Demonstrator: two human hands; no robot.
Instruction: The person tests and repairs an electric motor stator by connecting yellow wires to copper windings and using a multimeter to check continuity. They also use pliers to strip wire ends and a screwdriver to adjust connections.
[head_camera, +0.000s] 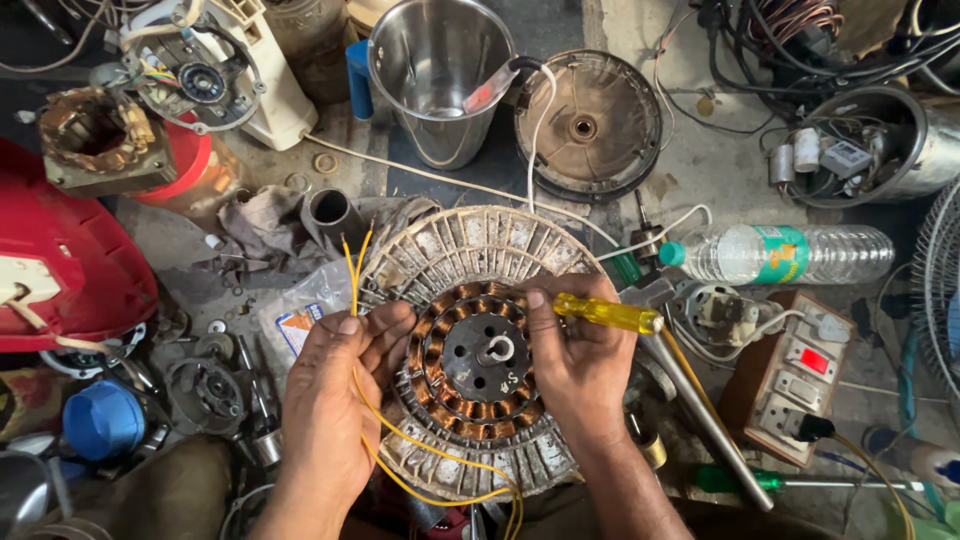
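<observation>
A round fan motor stator with copper windings and a dark centre hub lies in the middle, resting near my lap. My left hand pinches thin yellow wires that rise beside the stator's left rim and loop under it. My right hand rests on the stator's right side and grips a screwdriver with a clear yellow handle, handle pointing right.
A steel pot and a round motor cover lie behind. A plastic water bottle, a switch board and a metal rod sit right. A red housing and motor parts lie left.
</observation>
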